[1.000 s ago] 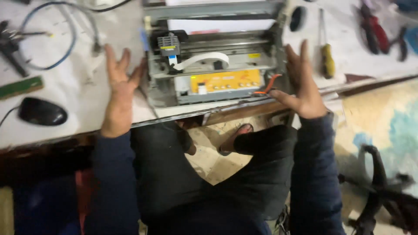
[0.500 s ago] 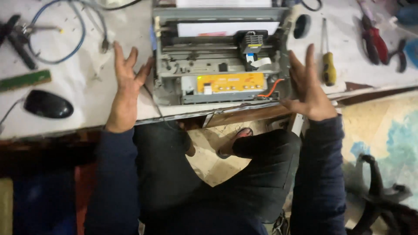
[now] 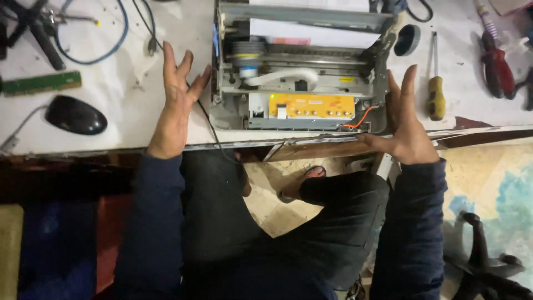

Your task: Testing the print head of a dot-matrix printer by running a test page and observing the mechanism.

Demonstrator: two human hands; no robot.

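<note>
My left hand (image 3: 175, 105) lies flat and open on the white surface (image 3: 127, 119), fingers spread wide, its grip holding nothing; the fingertips come close to the left side of the opened printer (image 3: 300, 72). My right hand (image 3: 408, 128) is open too, fingers straight and pointing away from me, palm set against the printer's right side near the front corner, so its grip is wide and closed on nothing. The printer sits at the near edge of the surface between my hands, cover off, with an orange circuit board (image 3: 312, 105) at its front, a white ribbon cable (image 3: 283, 76) curving above that, and white paper (image 3: 311, 33) at the back. A yellow-handled screwdriver (image 3: 436, 91) lies just right of my right hand. A black mouse (image 3: 76, 115) rests well to the left, with a green board (image 3: 41, 83) beyond it.
</note>
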